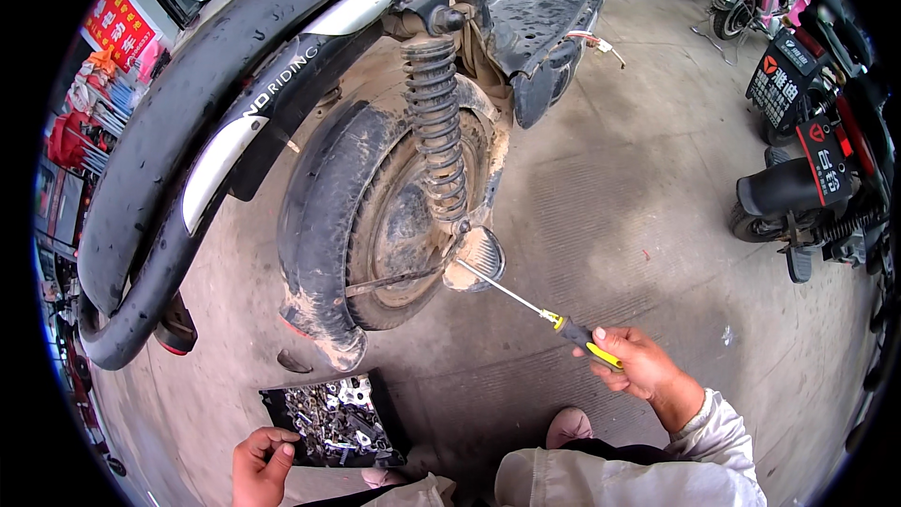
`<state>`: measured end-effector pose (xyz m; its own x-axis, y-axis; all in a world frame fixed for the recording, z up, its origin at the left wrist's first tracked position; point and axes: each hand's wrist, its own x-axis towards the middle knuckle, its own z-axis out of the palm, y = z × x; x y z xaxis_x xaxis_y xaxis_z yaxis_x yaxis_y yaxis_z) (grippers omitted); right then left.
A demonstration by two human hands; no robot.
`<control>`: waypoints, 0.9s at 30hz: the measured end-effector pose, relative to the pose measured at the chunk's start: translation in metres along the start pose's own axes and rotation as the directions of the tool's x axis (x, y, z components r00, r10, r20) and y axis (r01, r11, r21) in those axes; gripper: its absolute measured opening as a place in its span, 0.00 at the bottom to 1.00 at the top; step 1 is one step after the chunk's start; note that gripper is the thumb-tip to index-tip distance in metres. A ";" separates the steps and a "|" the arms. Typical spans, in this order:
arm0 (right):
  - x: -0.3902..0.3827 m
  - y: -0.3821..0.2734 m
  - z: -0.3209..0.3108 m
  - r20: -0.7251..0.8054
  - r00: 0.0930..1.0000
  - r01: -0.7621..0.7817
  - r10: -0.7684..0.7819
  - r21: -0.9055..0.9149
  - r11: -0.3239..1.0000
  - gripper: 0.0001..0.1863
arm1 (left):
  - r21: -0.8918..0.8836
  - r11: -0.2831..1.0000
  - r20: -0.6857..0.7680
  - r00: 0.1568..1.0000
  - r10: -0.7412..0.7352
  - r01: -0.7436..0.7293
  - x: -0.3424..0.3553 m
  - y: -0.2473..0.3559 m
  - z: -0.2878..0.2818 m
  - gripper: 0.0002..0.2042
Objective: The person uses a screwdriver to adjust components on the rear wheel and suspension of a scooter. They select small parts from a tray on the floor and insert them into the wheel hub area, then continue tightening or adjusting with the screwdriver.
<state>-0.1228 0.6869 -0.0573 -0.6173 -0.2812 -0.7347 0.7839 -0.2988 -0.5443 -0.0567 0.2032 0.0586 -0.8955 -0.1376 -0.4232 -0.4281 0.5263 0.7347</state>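
My right hand (638, 363) is closed round the black and yellow handle of a screwdriver (589, 345). Its long metal shaft slants up to the left, and the tip meets a ribbed, mud-caked cover (477, 260) beside the hub of an electric scooter's wheel (399, 216). A coil-spring shock absorber (436, 127) rises above that cover. At the lower left, my left hand (263, 468) has curled fingers, with thumb and forefinger close together at the edge of a black tray (394, 394) full of loose screws and small metal parts. Whatever those fingers hold cannot be made out.
The scooter's thick black rear bars (188, 122) arch over the left side. A loose wire connector (593, 40) hangs from its body. Parked scooters (798, 178) line the right. Bundled goods (94, 113) stand far left. My shoe (569, 425) is on the concrete floor.
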 end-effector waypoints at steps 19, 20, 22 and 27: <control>0.002 0.025 0.015 -0.127 0.676 0.606 -0.726 -0.465 0.645 0.16 | -0.022 0.999 0.007 1.000 -0.027 0.027 -0.002 0.000 -0.008 0.07; 0.004 0.028 0.016 -0.075 0.537 0.635 -0.840 -0.619 0.461 0.15 | -0.022 0.999 0.006 1.000 -0.024 0.025 -0.002 0.000 -0.008 0.07; 0.005 0.026 0.014 0.048 0.423 0.557 -0.905 -0.801 0.218 0.14 | -0.016 1.000 0.000 1.000 -0.018 0.018 -0.003 0.000 -0.008 0.07; -0.004 0.028 0.012 -0.289 0.781 0.389 -0.554 -0.468 0.793 0.14 | -0.003 1.000 0.012 1.000 -0.023 0.023 -0.002 -0.002 -0.007 0.07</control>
<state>-0.0998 0.6685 -0.0647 -0.8970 0.2096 -0.3891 0.4124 0.0806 -0.9074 -0.0551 0.1962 0.0613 -0.8838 -0.1400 -0.4464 -0.4492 0.5204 0.7262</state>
